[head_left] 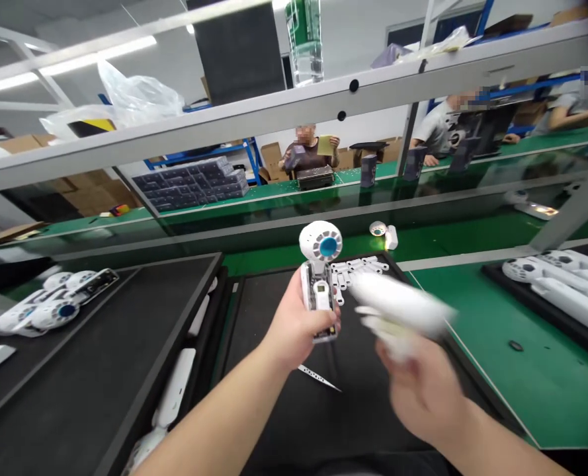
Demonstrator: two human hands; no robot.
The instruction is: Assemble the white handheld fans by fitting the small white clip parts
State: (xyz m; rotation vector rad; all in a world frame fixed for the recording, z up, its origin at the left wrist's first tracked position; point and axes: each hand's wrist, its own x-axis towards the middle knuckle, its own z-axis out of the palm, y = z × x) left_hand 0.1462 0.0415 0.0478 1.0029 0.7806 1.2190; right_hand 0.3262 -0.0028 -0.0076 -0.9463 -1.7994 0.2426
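My left hand (294, 328) is closed around the handle of a white handheld fan (319, 243) with a round head and a blue centre. The handle's front is uncovered, so inner parts and a small white piece show under my thumb. To the right, my right hand (425, 390) grips a long white handle cover (400, 303), blurred by motion. A smaller white piece shows below the cover, too smeared to name. Both hands are above a black tray (258, 330). On the tray lie a pointed white strip with dark dots (318, 377) and several small white parts (357, 268).
More white fans (50, 311) lie on a black tray at left, and several white housings (566, 284) on one at right. A fan head (379, 230) sits on the green belt ahead. A metal shelf beam (254, 109) crosses above. People work across the line.
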